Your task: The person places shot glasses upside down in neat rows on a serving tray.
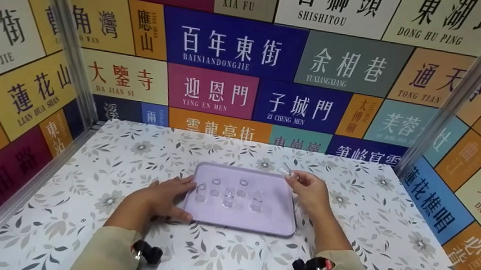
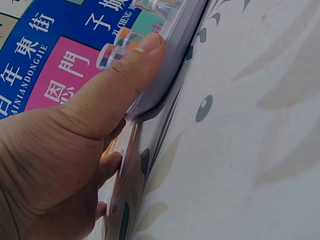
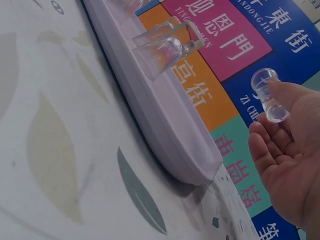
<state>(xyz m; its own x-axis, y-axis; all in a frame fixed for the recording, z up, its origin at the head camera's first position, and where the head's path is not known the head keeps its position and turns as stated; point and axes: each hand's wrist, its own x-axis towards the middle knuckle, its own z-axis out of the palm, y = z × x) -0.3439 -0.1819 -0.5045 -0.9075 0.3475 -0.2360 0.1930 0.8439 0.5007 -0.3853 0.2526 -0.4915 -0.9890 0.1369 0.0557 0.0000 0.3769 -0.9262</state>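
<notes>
My right hand pinches a small clear shot glass between thumb and fingers. In the head view the hand is at the far right corner of a pale purple tray, with the glass raised there. Several small clear glasses stand on the tray, one of which shows close up in the right wrist view. My left hand rests at the tray's left end with its fingers extended along the edge. Its thumb lies straight against the rim near the front left corner.
The tray lies on a table with a white leaf-and-flower cover. Behind it rises a wall of coloured panels with characters on them. Clear upright posts stand at both back corners.
</notes>
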